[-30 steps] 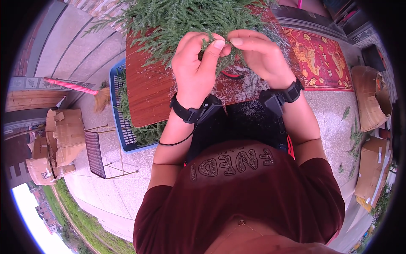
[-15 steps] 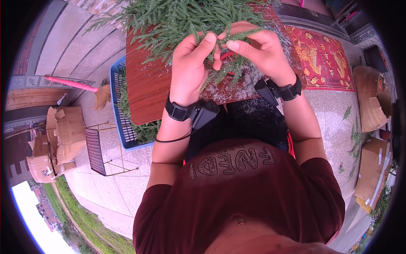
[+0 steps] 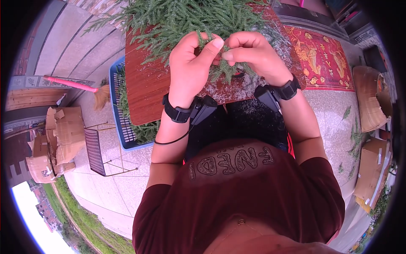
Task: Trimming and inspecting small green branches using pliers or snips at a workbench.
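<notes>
Both hands are raised over the near part of a reddish-brown wooden table (image 3: 146,91). My left hand (image 3: 190,63) pinches a green needle-leaved sprig between thumb and curled fingers. Opposite it, nearly touching, my right hand (image 3: 256,57) has thumb and forefinger closed on the same sprig (image 3: 227,73), whose lower end hangs below the fingertips. The exact grip point is hidden by the fingers. Just beyond lies a large heap of similar green branches (image 3: 177,25). Under the sprig, a small red and dark thing (image 3: 240,75) shows partly; its kind is unclear.
White flecks (image 3: 237,91) are scattered on the table. Left of it stands a blue plastic basket (image 3: 129,142) holding more greenery, near a small metal rack (image 3: 96,152) and a pink-handled broom (image 3: 72,82). Cardboard boxes (image 3: 69,133) flank both sides. A red patterned mat (image 3: 321,59) lies right.
My right hand has drawn in and down, its fingers curling closer to the left thumb. The sprig tip that stuck out over the right fingers no longer shows there.
</notes>
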The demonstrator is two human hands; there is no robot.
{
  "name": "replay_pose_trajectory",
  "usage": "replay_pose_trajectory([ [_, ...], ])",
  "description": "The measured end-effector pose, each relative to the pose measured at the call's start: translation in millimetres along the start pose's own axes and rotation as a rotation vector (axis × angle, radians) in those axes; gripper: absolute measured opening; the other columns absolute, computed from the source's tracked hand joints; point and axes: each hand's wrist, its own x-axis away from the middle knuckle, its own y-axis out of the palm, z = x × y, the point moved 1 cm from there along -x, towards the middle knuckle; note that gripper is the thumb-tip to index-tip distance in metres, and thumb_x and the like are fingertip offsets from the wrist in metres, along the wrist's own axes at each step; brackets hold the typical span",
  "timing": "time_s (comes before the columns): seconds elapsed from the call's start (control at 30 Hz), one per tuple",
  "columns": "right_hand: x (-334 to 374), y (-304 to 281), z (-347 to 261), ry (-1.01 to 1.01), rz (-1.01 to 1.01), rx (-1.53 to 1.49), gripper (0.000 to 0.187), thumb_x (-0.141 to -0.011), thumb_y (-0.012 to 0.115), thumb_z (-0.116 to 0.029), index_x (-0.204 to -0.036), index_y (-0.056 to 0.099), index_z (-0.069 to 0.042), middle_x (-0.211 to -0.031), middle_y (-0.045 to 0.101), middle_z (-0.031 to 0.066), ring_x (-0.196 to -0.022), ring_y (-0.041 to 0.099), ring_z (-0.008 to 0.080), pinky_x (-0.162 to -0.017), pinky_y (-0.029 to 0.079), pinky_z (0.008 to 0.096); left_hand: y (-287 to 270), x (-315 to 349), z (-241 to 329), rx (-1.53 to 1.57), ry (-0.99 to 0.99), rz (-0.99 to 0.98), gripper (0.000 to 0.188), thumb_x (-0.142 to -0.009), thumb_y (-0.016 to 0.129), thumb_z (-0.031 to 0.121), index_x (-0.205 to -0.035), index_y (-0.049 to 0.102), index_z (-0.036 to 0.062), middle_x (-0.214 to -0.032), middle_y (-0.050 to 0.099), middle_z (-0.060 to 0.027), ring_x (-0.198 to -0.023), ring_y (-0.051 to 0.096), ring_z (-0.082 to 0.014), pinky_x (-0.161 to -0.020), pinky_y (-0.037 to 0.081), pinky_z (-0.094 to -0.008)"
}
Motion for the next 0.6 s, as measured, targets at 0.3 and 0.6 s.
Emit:
replay_pose_trajectory([
  [0.3,-1,11,-9,-0.179,0.260,0.505,0.011,-0.088,0.062,-0.009,-0.080,0.064,-0.002,-0.076,0.062,-0.0004,-0.064,0.056,0.0131,-0.056,0.041,0.0283,-2,0,-9,-0.107,0.117,0.133,0.013,-0.088,0.066,0.006,-0.085,0.057,-0.0035,-0.084,0.060,-0.0056,-0.063,0.059,-0.0087,-0.054,0.048,-0.0224],
  [0.6,-5,2,0,0.098,0.118,-0.554,0.009,-0.090,0.063,-0.009,-0.094,0.070,-0.004,-0.090,0.066,0.0067,-0.088,0.058,0.0133,-0.077,0.045,0.0313,7,1,-8,-0.074,0.316,0.084,0.010,-0.090,0.063,0.004,-0.090,0.057,-0.0034,-0.085,0.060,-0.0072,-0.062,0.058,-0.0106,-0.054,0.050,-0.0239],
])
